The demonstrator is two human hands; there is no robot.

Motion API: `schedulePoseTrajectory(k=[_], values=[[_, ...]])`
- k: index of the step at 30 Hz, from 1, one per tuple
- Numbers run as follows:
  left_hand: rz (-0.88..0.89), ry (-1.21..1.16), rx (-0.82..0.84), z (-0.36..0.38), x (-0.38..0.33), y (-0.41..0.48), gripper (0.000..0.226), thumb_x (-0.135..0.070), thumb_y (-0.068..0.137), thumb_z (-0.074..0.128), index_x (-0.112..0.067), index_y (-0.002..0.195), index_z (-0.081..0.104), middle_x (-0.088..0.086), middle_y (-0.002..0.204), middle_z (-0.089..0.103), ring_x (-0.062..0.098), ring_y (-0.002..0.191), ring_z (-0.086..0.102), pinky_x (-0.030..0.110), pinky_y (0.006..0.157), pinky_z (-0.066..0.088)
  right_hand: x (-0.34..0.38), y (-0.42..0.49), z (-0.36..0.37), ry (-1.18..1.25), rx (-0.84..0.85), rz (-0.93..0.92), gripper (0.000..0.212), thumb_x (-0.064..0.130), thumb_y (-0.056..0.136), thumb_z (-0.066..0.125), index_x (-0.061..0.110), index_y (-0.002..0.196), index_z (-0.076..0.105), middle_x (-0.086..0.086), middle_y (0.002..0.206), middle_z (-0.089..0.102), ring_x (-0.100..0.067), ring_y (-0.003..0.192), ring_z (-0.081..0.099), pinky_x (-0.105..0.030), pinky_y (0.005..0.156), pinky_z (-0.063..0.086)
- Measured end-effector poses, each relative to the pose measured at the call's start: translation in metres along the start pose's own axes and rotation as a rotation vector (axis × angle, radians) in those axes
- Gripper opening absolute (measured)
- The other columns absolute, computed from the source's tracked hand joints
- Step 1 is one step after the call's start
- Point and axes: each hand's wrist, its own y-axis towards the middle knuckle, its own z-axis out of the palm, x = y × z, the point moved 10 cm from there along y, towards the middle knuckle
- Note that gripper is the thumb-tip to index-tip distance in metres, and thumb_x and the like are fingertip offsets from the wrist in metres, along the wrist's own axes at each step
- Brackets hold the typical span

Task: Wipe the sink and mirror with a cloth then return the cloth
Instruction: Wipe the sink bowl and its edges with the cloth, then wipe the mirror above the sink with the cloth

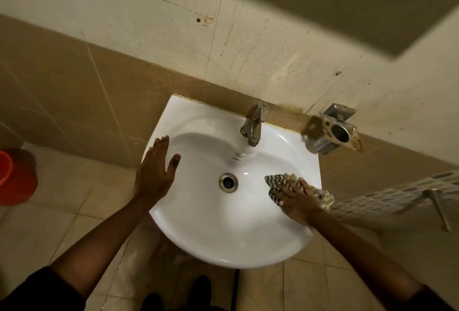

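A white ceramic sink (223,231) hangs on the tiled wall, with a round metal drain (228,182) in the bowl and a chrome tap (253,126) at the back. My right hand (295,198) lies flat on a striped green and white cloth (274,180), pressing it against the right inner side of the bowl. My left hand (155,171) rests flat on the sink's left rim, fingers spread, holding nothing. The dark shape at the top right (335,0) may be the mirror's underside; I cannot tell.
A metal cup holder (339,133) is fixed to the wall right of the tap. A perforated white shelf with a metal bracket (402,194) juts out at the right. An orange bucket (15,176) stands on the floor at the left.
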Motion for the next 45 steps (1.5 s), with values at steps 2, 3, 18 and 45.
schedulePoseTrajectory(k=[2,3,18,45], values=[[-0.005,0.008,0.006,0.000,0.002,-0.001,0.076,-0.058,0.086,0.021,-0.009,0.144,0.030,0.009,0.150,0.034,0.019,0.141,0.024,0.038,0.113,0.024,0.034,-0.003,0.004,0.144,-0.109,0.042,0.069,0.055,0.087,-0.004,0.034,0.144,0.028,0.001,0.156,0.020,-0.029,0.144,0.010,-0.046,0.113,-0.011],[-0.007,0.015,0.013,0.001,0.003,-0.001,0.076,-0.058,0.086,0.021,-0.009,0.144,0.029,0.008,0.150,0.034,0.019,0.141,0.024,0.039,0.113,0.025,0.062,-0.013,0.006,0.250,-0.026,0.011,0.072,0.061,0.087,-0.005,0.031,0.146,0.025,0.000,0.158,0.013,-0.027,0.145,0.004,-0.044,0.115,-0.007],[-0.048,-0.015,0.092,0.003,0.001,-0.006,0.056,-0.040,0.093,0.038,-0.008,0.140,0.039,0.014,0.148,0.038,0.029,0.140,0.029,0.043,0.114,0.021,0.108,-0.130,-0.018,0.616,-0.480,-0.495,0.055,0.044,0.098,0.033,0.002,0.112,0.067,-0.003,0.121,0.065,0.020,0.125,0.029,-0.029,0.107,0.036],[0.971,-0.443,0.162,-0.280,-0.527,0.067,0.021,-0.021,0.089,0.056,-0.012,0.104,0.068,-0.002,0.106,0.070,0.013,0.105,0.062,0.027,0.097,0.045,0.035,-0.313,-0.489,0.225,-2.173,0.205,0.032,0.038,0.092,0.039,0.030,0.121,0.050,0.005,0.141,0.038,-0.016,0.143,0.013,-0.046,0.112,0.016]])
